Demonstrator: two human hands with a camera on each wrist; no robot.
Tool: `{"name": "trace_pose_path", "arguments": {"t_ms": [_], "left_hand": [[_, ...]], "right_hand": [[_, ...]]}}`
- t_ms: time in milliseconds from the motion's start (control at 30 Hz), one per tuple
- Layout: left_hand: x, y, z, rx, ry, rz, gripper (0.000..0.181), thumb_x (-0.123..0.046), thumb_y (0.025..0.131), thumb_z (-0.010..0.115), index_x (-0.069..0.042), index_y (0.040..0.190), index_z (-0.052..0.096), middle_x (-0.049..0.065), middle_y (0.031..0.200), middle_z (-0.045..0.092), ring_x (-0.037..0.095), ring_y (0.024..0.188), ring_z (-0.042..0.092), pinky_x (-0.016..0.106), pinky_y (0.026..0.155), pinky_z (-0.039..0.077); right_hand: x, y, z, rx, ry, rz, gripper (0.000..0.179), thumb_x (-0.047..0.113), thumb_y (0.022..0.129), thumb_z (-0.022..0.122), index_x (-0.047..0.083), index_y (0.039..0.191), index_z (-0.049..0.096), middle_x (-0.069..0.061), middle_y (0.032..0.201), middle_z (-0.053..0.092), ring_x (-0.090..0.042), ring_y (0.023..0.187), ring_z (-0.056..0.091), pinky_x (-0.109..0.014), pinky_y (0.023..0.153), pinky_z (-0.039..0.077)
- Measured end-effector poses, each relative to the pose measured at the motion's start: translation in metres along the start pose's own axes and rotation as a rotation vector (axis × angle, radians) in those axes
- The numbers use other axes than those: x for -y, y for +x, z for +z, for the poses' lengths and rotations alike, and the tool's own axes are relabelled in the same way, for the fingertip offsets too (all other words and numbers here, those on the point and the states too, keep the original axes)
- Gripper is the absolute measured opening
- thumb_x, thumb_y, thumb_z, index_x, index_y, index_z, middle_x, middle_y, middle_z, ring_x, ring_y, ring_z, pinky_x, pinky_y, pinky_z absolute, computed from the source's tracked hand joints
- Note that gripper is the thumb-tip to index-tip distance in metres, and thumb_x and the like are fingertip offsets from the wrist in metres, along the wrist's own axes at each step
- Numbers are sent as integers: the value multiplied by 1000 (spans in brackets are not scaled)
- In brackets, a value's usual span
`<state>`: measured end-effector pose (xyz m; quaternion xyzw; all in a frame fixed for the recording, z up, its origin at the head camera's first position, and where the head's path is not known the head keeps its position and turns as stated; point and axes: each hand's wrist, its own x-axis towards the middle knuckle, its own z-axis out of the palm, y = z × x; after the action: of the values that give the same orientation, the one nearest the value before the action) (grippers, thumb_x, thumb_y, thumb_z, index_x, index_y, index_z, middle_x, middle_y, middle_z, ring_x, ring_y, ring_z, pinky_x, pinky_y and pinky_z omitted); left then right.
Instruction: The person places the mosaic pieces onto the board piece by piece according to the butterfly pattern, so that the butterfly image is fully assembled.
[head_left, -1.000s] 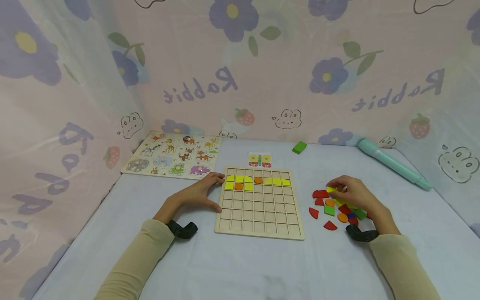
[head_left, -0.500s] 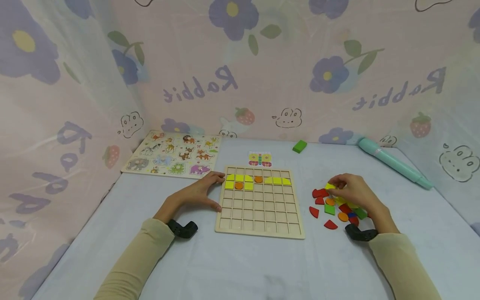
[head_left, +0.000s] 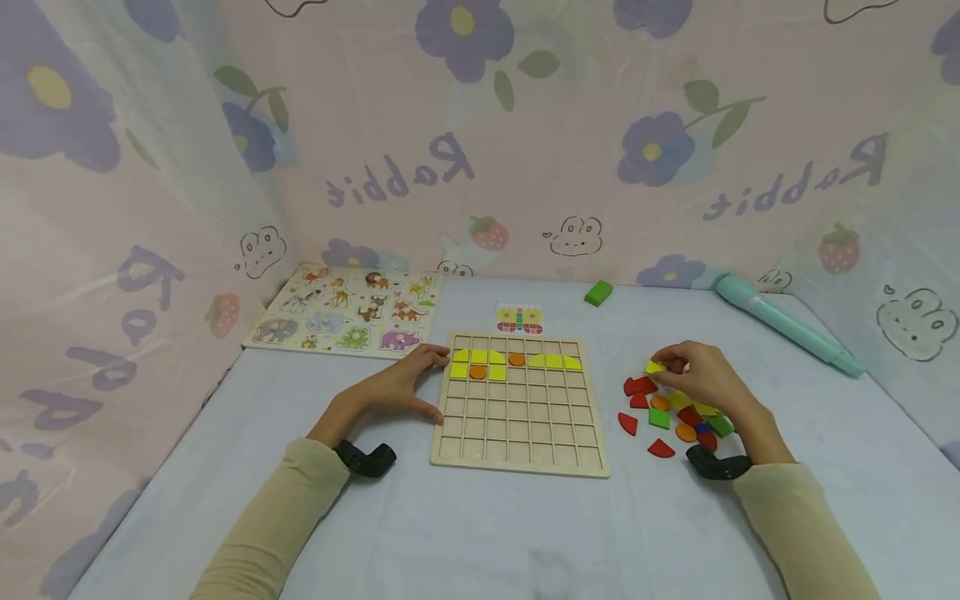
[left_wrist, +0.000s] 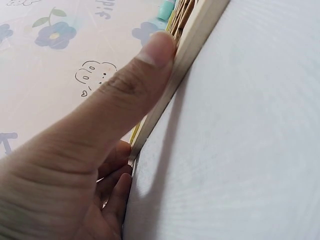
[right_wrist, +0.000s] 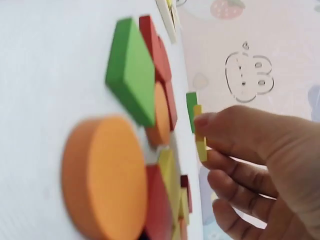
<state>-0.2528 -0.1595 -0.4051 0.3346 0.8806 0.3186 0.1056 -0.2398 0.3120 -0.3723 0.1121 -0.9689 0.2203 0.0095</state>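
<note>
My left hand (head_left: 393,385) lies at the left side of a wooden grid board (head_left: 519,410), its thumb and fingers spread along the edge. In the left wrist view the thumb (left_wrist: 157,50) rests against the board's side. Yellow pieces (head_left: 478,357) and two orange discs (head_left: 517,359) fill cells in the board's upper rows. To the right, my right hand (head_left: 705,379) pinches a small yellow piece (right_wrist: 201,149) between thumb and fingertips, held above the loose pieces. Below the hand lie red pieces (head_left: 627,424), a green square (head_left: 659,418), orange discs (head_left: 686,433) and more yellow pieces.
A small butterfly pattern card (head_left: 519,318) lies just beyond the board. An animal puzzle board (head_left: 348,310) stands at the back left, a green block (head_left: 598,293) at the back, and a teal pen-shaped object (head_left: 787,325) at the back right. Patterned cloth walls (head_left: 525,167) enclose the table.
My right hand has taken the yellow piece up from the pile and moved it slightly left and away. The left hand and the board have stayed in place.
</note>
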Motion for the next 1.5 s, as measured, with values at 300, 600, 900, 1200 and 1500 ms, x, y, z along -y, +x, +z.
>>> {"name": "trace_pose_path", "arguments": {"t_ms": [300,600,900,1200,1500], "left_hand": [[1,-1,0,0,-1,4,90,-44,64,83,-6,135,43,7,146,28,26,137,24,45,112,21],[0,0,-1,0,15,5,91,-46,64,82,-6,135,43,8,147,29,27,137,25,46,112,22],[0,0,-1,-2,-1,-1,91,-44,64,83,-5,135,43,8,147,28,26,138,23,45,112,21],[2,0,-1,3,-1,-4,93,-48,62,83,-7,136,42,3,148,27,20,138,23,41,112,22],[2,0,-1,3,-6,5,91,-46,63,83,-7,134,43,5,147,28,22,137,24,42,112,22]], "right_hand": [[-13,1,2,47,4,52,33,21,83,70,-2,107,66,-8,85,59,-23,79,48,-28,66,43],[-31,-12,-19,-47,-12,28,25,14,88,64,0,108,65,-16,97,61,-29,87,51,-32,67,46],[-45,-20,-32,108,-1,113,29,22,85,69,2,105,65,-12,94,61,-29,87,49,-36,70,46],[-49,-25,-36,150,-23,120,30,15,83,68,-2,107,62,-16,96,61,-31,86,50,-40,71,49],[-56,-28,-41,193,-19,154,36,17,80,70,-2,109,63,-18,99,62,-32,88,51,-45,72,47]]}}
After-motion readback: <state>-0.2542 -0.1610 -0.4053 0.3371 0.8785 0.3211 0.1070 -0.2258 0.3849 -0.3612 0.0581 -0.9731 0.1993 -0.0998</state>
